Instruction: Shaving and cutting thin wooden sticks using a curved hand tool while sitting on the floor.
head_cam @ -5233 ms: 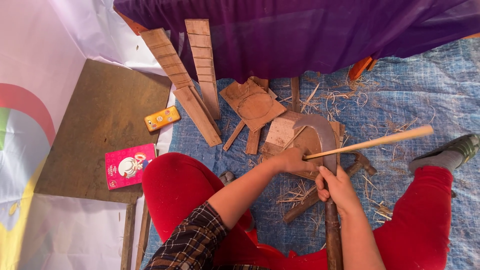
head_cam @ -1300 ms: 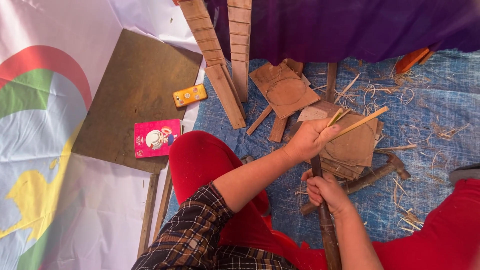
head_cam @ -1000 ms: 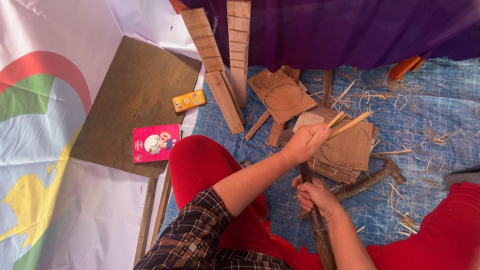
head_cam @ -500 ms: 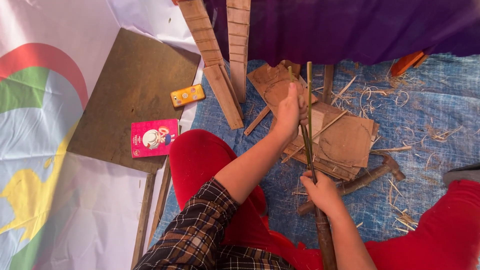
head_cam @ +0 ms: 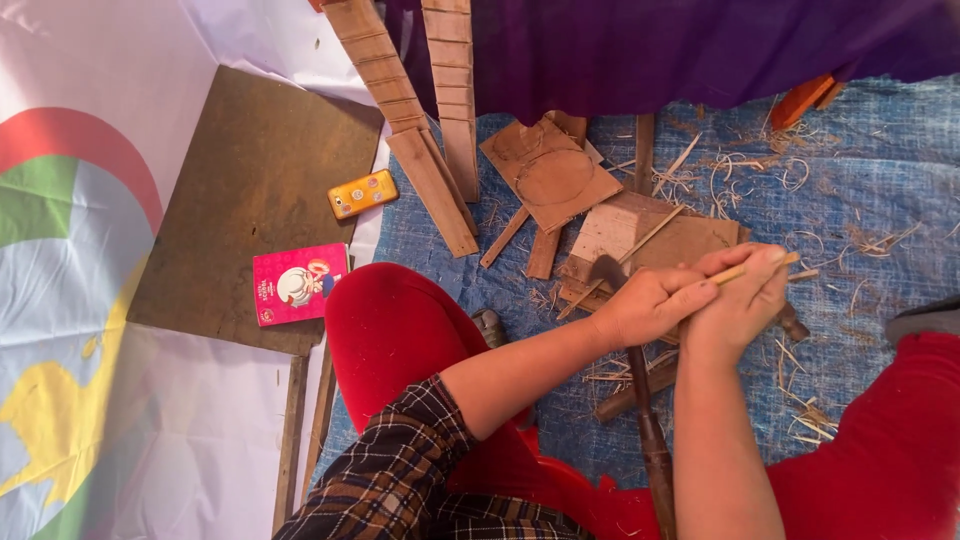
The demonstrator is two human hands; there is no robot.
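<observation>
Both hands are closing together just over the wooden board (head_cam: 690,240): left hand (head_cam: 650,305) and right hand (head_cam: 740,300) pinching a thin stick (head_cam: 765,265).

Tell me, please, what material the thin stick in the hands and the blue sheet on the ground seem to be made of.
The thin stick, pinched between the left hand and the right hand, looks like pale raw wood or bamboo: tan, matt, unpainted. The blue sheet looks like woven plastic tarpaulin, since a fine grid weave shows.
</observation>
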